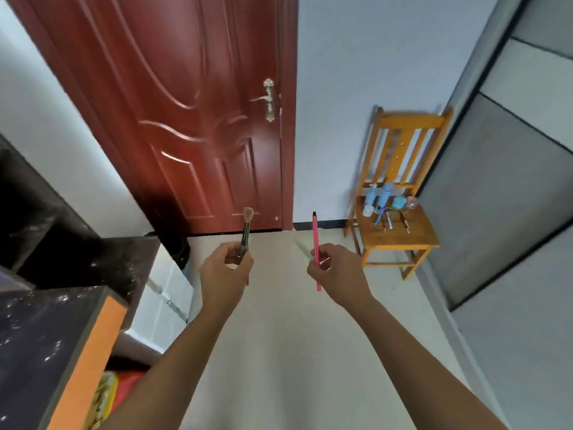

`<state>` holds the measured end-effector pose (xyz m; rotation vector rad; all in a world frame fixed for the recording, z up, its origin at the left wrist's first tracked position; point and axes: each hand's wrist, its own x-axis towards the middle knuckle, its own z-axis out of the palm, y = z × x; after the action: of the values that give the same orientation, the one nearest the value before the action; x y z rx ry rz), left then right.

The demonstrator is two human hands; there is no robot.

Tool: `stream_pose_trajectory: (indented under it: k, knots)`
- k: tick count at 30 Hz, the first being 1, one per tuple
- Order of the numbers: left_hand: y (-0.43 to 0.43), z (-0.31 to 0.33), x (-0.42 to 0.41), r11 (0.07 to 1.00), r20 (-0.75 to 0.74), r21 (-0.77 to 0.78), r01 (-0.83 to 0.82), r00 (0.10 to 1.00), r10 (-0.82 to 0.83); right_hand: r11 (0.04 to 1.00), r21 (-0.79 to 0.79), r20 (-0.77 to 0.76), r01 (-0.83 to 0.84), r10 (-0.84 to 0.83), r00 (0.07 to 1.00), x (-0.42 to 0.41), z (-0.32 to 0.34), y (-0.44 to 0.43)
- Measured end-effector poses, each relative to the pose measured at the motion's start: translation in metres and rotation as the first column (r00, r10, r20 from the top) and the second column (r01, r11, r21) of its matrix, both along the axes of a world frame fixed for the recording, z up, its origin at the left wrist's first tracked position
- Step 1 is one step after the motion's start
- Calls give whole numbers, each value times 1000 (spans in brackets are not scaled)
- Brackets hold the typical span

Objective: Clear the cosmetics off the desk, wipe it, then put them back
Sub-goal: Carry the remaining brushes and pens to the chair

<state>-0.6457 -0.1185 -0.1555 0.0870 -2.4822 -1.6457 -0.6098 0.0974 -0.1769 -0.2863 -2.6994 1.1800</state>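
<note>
My left hand grips a makeup brush with a dark handle and pale bristles, held upright. A thin pink cosmetic pencil stands upright in my right hand, along with a pale green stick that slants to the left. Both hands are out in front of me above the floor. The dark speckled desk with an orange edge lies at the lower left. A wooden chair at the right holds several cosmetics: blue bottles, small jars and pens on its seat.
A red-brown door is shut straight ahead. A grey wardrobe fills the right side. White drawers stand beside the desk. The beige floor stretches between me and the chair.
</note>
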Motion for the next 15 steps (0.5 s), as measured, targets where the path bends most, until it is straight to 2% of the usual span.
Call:
stream_pose_trajectory:
  k: [5, 9, 15]
  knots:
    - [135, 5, -30, 988, -15, 3, 152, 988, -152, 985, -33, -8, 172, -172, 985, -4, -5, 132]
    - [224, -9, -68, 968, 0, 16, 252, 968, -252, 959, -59, 45, 277, -274, 961, -27, -22, 213]
    - [350, -34, -161, 937, 37, 63, 344, 937, -347, 930, 4, 85, 367, -366, 927, -92, -36, 328]
